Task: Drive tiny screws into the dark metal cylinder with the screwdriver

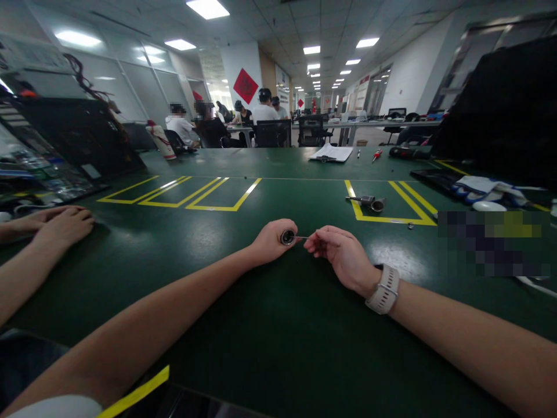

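Observation:
My left hand [270, 242] is closed around a small cylindrical metal part [287, 237], its round, dark open end turned towards me. Most of that part is hidden in the palm. Just to the right, my right hand [346, 258] pinches a thin metal rod [301, 237] between thumb and fingertips. The rod points left and reaches the rim of the cylindrical part; I cannot tell whether its tip is inside. Both hands are held above the green tabletop [278, 325]. A pale watch [384, 289] is on my right wrist.
Inside yellow tape [357, 210] lies another metal part with a round cup [369, 202]; a small metal ring [410, 226] is nearby. Farther back are a clipboard with papers [331, 152] and a red screwdriver [376, 155]. Gloves [491, 188] lie right; another person's hands [65, 226] rest left.

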{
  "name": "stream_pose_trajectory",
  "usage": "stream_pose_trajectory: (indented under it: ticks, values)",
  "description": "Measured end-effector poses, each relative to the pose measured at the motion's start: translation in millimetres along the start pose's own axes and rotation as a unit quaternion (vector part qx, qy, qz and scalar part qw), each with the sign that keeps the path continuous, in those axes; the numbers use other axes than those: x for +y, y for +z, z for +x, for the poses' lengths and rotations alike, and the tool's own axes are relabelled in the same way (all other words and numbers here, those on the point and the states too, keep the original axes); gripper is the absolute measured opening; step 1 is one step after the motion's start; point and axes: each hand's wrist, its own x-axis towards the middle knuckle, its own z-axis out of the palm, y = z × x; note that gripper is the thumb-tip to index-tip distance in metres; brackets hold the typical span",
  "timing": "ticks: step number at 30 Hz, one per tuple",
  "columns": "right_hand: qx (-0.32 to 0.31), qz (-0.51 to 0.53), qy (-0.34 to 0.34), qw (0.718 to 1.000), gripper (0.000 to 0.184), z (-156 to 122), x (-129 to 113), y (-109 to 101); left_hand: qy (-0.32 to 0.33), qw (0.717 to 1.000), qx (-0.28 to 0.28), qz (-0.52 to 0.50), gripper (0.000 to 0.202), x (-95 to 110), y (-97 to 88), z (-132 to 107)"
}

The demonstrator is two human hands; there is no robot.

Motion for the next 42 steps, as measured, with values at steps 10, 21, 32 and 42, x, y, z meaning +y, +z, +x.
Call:
stream_pose_trajectory:
  ticks: [10, 21, 32, 42]
  values:
    - [0.009, -0.091, -0.049, 0.995, 0.013, -3.4, 5.7, 2.8, -0.003, 0.992, -0.032, 0.122, 0.009, 0.3, 1.0, 1.3]
    - [-0.002, -0.012, -0.004, 1.000, 0.014, -0.1, 1.1, -0.7, -0.010, 1.000, -0.022, -0.011, 0.013, 1.2, -1.0, 0.4]
    - [0.026, -0.057, -0.049, 0.997, 0.014, -3.2, 4.4, 3.1, -0.026, 0.998, -0.017, 0.049, 0.014, -1.1, 2.2, 1.7]
    - [-0.002, -0.030, -0.015, 0.999, 0.015, -1.1, 2.2, -1.3, -0.004, 1.000, -0.023, -0.009, 0.012, 0.9, -0.3, 0.8]
